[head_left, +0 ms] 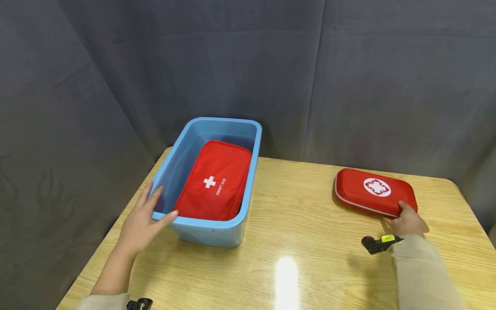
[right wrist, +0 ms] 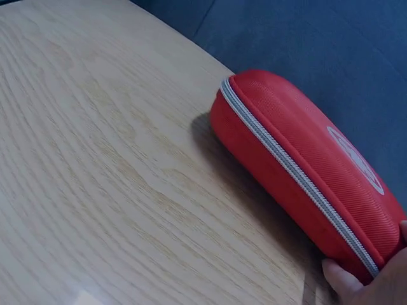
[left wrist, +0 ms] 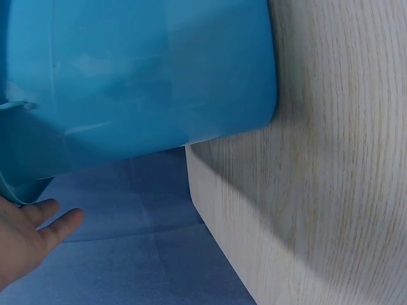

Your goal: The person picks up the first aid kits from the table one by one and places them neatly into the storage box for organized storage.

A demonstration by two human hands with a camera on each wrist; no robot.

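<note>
A blue plastic bin stands on the table at the left. Inside it, a soft red first aid pouch with a white cross leans at a slant. My left hand touches the rim at the bin's near left corner, fingers spread and fairly straight. In the left wrist view, fingers extend beyond the rim. To the right, a hard red first aid case with a zipper and a white round emblem lies near the back edge. My right hand grips its near right corner, its digits on the top and lower side.
The wooden table carries both the bin and the case. Behind it and along the left hangs a grey curtain. The bin stands near the table's back left corner.
</note>
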